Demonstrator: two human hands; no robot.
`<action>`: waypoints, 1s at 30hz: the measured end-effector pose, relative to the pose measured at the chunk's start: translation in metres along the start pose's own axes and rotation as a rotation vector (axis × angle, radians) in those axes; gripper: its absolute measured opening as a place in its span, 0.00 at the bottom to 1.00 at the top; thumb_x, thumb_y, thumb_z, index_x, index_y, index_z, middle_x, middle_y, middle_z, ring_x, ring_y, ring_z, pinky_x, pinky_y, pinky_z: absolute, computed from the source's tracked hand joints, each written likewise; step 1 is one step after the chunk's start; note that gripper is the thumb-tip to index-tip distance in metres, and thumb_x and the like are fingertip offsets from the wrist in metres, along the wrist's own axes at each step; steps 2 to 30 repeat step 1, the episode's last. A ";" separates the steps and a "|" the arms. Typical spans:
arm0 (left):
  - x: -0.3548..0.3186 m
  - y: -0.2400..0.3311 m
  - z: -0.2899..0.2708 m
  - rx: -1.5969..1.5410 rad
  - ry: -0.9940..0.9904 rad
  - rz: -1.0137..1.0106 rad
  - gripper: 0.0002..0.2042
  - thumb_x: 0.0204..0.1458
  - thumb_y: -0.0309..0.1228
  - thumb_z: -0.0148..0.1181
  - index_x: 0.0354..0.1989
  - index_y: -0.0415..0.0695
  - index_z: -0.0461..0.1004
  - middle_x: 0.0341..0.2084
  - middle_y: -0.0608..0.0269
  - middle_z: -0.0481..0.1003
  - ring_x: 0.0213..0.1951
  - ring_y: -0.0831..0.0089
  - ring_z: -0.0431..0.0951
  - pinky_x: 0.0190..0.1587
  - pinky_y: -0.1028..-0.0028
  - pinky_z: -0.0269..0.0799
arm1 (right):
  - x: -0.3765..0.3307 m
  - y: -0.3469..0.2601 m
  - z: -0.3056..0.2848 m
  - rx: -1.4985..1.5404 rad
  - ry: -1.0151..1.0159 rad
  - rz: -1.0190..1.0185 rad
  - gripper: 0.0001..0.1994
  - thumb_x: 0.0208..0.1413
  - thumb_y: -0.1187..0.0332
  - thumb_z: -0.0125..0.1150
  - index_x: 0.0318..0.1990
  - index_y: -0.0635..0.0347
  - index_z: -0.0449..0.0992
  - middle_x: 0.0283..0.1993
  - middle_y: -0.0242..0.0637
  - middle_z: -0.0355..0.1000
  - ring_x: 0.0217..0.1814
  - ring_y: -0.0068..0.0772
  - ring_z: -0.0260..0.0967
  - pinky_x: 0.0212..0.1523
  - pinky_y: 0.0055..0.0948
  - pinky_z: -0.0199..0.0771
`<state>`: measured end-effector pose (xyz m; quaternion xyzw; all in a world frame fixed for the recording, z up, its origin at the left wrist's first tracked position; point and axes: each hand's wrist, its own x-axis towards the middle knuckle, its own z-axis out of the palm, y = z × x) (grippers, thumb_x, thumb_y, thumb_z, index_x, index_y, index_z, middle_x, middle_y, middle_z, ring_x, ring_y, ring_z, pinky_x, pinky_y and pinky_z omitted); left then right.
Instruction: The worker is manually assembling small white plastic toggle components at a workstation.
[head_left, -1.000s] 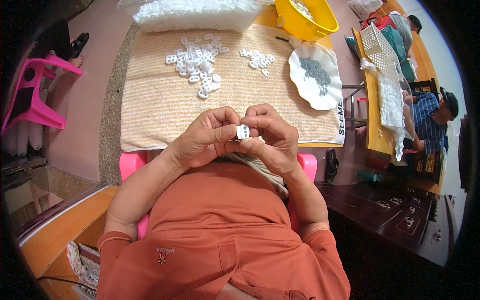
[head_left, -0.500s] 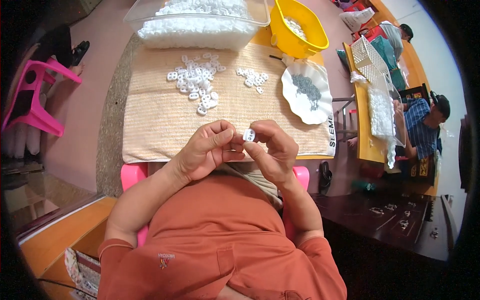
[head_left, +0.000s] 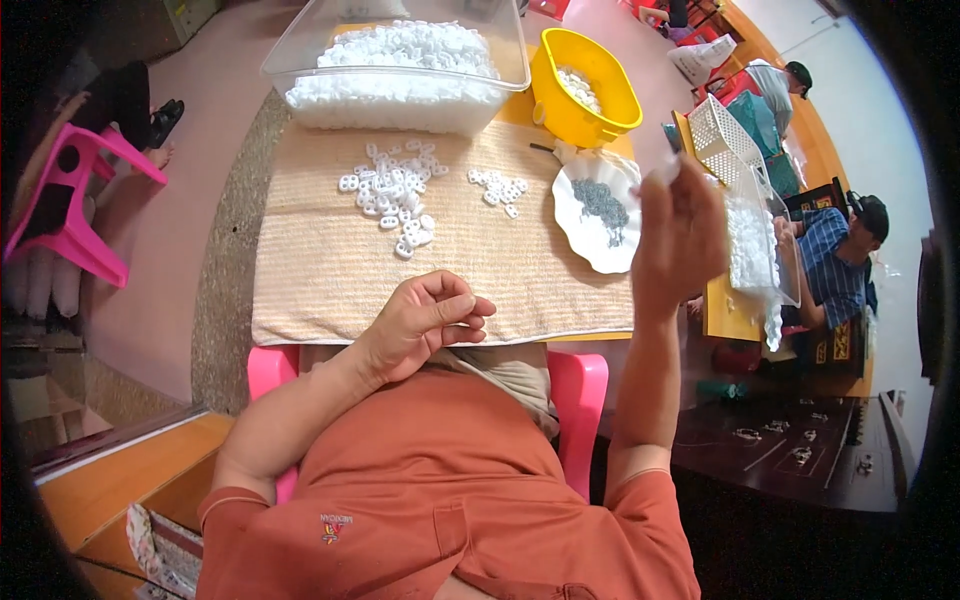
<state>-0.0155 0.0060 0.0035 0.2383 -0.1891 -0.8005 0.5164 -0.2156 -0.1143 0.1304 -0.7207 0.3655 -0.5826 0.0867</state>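
Note:
My left hand hovers at the near edge of the towel-covered table. Its fingers are loosely bent and a little apart, and I see nothing in them. Raised beyond the table's right side, my right hand is smeared by motion, so whether it holds anything is unclear. It overlaps the right rim of a white scalloped dish of small grey pieces. Small white two-holed plastic pieces lie in a large pile left of centre and a smaller pile nearer the dish.
A clear bin full of white pieces stands at the far edge, beside a yellow basin. Pink stools are at left and beneath me. At right, a person in a checked shirt sits by another table with a white-filled bin.
My right hand has left my left hand and swung up and right past the dish. The white piece it held is no longer clearly visible. My left hand stays nearly in place.

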 end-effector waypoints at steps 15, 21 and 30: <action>0.000 0.001 0.001 0.003 -0.003 0.003 0.06 0.56 0.29 0.60 0.38 0.42 0.72 0.39 0.56 0.78 0.38 0.70 0.79 0.44 0.70 0.79 | 0.014 0.008 0.004 -0.005 0.041 -0.006 0.13 0.56 0.79 0.59 0.49 0.73 0.72 0.35 0.40 0.76 0.33 0.27 0.74 0.36 0.21 0.76; 0.000 0.001 0.001 0.003 -0.003 0.003 0.06 0.56 0.29 0.60 0.38 0.42 0.72 0.39 0.56 0.78 0.38 0.70 0.79 0.44 0.70 0.79 | 0.014 0.008 0.004 -0.005 0.041 -0.006 0.13 0.56 0.79 0.59 0.49 0.73 0.72 0.35 0.40 0.76 0.33 0.27 0.74 0.36 0.21 0.76; 0.000 0.001 0.001 0.003 -0.003 0.003 0.06 0.56 0.29 0.60 0.38 0.42 0.72 0.39 0.56 0.78 0.38 0.70 0.79 0.44 0.70 0.79 | 0.014 0.008 0.004 -0.005 0.041 -0.006 0.13 0.56 0.79 0.59 0.49 0.73 0.72 0.35 0.40 0.76 0.33 0.27 0.74 0.36 0.21 0.76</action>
